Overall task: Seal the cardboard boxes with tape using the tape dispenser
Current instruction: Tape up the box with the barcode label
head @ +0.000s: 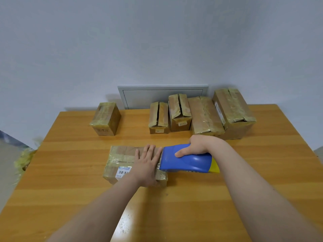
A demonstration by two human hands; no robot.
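While left hand [147, 165] presses box [120, 155], dispenser [187, 160] alongside, cartons [204, 116] behind

I see my left hand [147, 163] lying flat, fingers straight, on the right part of the near box [122, 161], which sits on the wooden table [70, 189]. My right hand [197, 145] grips the blue tape dispenser [187, 160], thumb on its top. Its front edge touches the box's right end, just beside my left fingers. A white barcode label [123, 172] shows near the box's front edge.

Along the far side of the table stand a lone box [105, 118] at the left and a row of four boxes [205, 116] at the right, side by side. The two smaller ones show a gap between their top flaps. Behind them a grey panel [162, 95] is set in the wall. A heap of crumpled yellowish tape [24, 159] lies by the table's left edge.
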